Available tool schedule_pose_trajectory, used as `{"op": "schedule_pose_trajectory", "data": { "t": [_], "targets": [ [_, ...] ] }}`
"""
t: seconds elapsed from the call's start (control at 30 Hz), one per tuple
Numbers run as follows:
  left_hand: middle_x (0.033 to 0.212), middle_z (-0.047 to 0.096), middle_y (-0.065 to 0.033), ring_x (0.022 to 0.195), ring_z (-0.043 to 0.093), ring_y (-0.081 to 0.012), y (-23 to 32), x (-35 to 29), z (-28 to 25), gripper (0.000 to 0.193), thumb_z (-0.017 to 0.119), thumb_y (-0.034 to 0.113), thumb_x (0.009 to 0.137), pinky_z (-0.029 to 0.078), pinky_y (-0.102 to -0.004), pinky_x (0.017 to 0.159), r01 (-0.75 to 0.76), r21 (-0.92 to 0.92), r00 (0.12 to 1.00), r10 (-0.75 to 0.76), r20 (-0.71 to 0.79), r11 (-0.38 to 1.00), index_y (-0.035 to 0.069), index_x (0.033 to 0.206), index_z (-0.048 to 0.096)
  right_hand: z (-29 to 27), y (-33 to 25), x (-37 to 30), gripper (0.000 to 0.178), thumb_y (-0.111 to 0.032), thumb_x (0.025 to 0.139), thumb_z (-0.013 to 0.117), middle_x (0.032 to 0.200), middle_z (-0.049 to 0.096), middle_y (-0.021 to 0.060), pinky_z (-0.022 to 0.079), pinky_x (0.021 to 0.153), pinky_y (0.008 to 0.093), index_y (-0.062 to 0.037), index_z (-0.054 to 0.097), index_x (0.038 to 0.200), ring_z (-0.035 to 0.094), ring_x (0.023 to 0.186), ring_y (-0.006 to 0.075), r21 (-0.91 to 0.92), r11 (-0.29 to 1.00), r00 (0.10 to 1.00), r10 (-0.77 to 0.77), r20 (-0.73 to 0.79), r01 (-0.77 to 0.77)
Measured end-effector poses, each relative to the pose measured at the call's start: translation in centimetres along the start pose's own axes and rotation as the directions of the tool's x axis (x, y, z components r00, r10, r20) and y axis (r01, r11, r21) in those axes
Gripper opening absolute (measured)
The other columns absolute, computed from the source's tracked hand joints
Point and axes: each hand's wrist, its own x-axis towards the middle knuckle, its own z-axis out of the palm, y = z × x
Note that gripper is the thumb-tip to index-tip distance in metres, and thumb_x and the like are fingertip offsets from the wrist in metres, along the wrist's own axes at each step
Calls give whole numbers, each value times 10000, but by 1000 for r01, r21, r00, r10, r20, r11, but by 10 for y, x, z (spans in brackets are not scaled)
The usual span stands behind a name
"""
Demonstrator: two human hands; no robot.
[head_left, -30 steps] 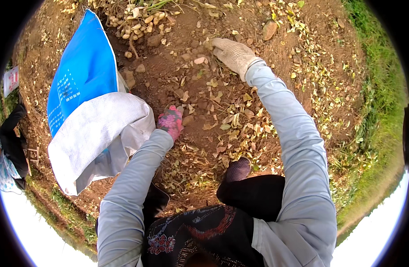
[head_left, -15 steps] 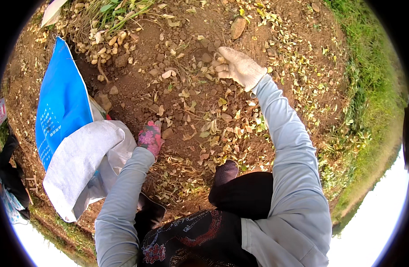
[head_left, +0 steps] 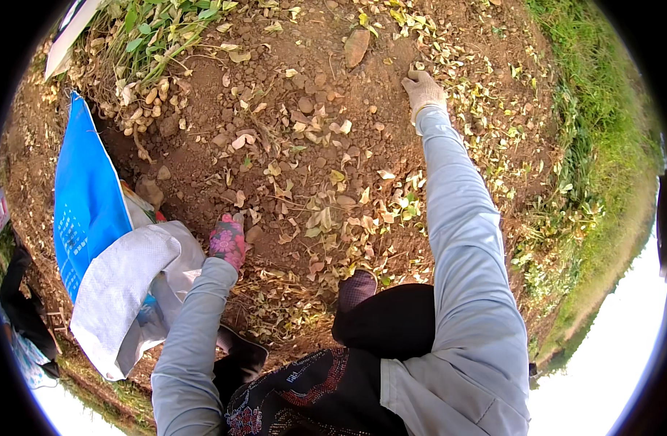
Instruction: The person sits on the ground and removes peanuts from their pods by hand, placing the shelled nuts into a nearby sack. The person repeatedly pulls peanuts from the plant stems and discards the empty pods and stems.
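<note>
My left hand, in a pink and grey floral glove, is low over the soil beside the sack. Its fingers look drawn together, and what they hold, if anything, is hidden. Stretched far out to the right, my right hand wears a cream knitted glove. Its fingers curl down at the leaf-strewn ground, hiding whatever is in them. A white woven sack with a blue panel stands left of my left hand, its mouth folded back. Pulled peanut plants with pods lie at the far left.
A flat reddish stone lies left of my right hand. Dry leaves and clods cover the soil around my shoe. Green grass runs along the right edge. Another person's dark-clothed leg shows at the far left.
My right hand has reached farther out and to the right, its fingers turning down to the ground. My left hand stays by the sack while the view shifts slightly.
</note>
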Motion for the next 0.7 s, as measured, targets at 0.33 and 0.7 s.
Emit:
{"op": "schedule_pose_trajectory", "data": {
  "t": [0.33, 0.7],
  "targets": [
    [1115, 557, -231, 991, 561, -385, -4, 2, 1, 362, 434, 221, 933, 470, -407, 844, 6, 35, 1000, -7, 22, 999, 2, 1214, 500, -9, -7, -9, 346, -179, 888, 553, 1045, 634, 89, 533, 737, 253, -20, 534, 1195, 633, 930, 121, 761, 581, 954, 108, 279, -288],
    [1037, 553, -214, 898, 586, -382, 7, -8, -16, 293, 544, 245, 872, 492, -440, 752, -114, 79, 990, 120, -70, 990, 24, 1064, 526, -31, -143, -172, 289, -152, 953, 506, 1073, 586, 80, 522, 811, 290, -7, 486, 1202, 601, 908, 147, 697, 490, 398, -582, 709, -523]
  ]
}}
